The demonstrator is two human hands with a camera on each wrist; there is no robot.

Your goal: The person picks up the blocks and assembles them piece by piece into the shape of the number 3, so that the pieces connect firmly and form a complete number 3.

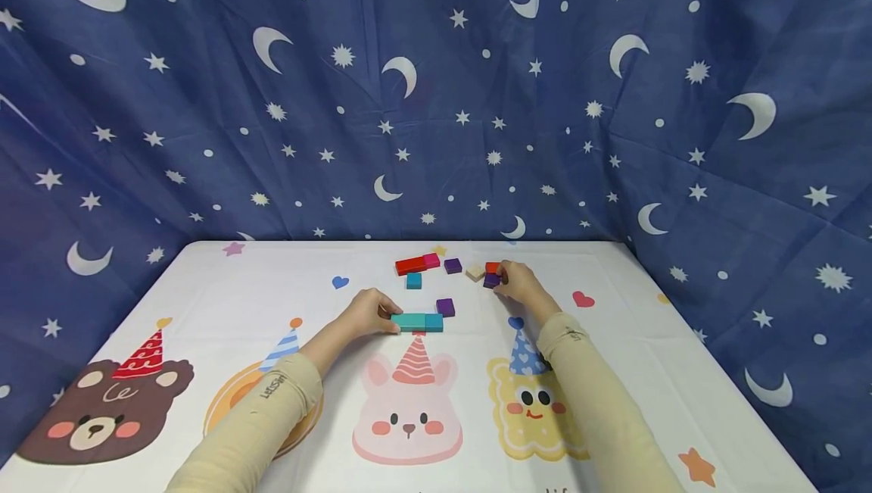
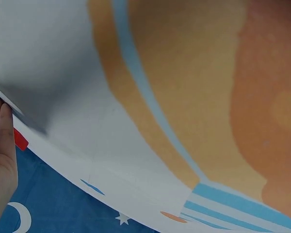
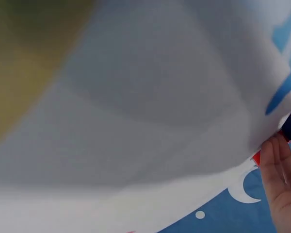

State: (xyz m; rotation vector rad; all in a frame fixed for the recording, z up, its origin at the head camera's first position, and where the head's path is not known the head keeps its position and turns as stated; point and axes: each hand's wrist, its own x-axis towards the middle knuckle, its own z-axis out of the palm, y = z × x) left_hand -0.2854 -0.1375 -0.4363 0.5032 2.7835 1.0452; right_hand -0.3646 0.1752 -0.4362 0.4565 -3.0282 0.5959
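1. My left grip [image 1: 371, 313]: thumb and fingers pinched on the left end of a long teal rectangular block [image 1: 409, 322], near mid-desk.
2. Small square blue block [image 1: 434, 322] touches that block's right end; small square purple block [image 1: 445, 307] just behind.
3. My right grip [image 1: 519, 282]: pinched on a small dark-purple block [image 1: 491, 281], farther back and right. Orange-red block [image 1: 492, 267] right behind it, partly hidden by my fingers; pale beige block [image 1: 474, 272] just left.
4. Back: long red rectangular block [image 1: 410, 266] with bright pink block [image 1: 432, 260] at its right end; blue-teal cube [image 1: 413, 281] in front, second purple block [image 1: 453, 266] to the right.
5. Desk [image 1: 272, 281]: white cartoon-print cloth.
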